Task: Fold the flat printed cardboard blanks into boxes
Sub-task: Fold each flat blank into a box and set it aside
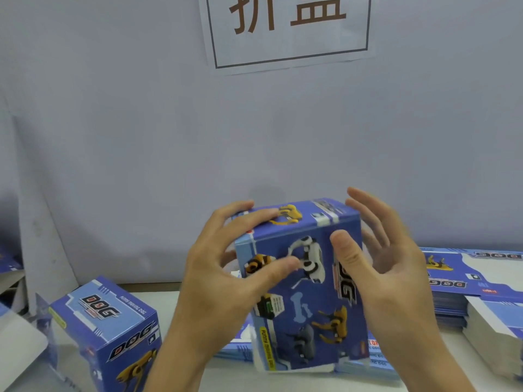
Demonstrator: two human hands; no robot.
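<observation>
A folded blue box (304, 281) printed with toy dogs is held upright above the desk (226, 374). The left hand (226, 281) is curled round the box's left edge, fingers over its top and thumb pressed on its front. At the box's right side the right hand (387, 267) is spread loosely, thumb on the front. A finished box (113, 332) stands to the left of the held box, and stacked flat blanks (467, 281) lie to its right.
</observation>
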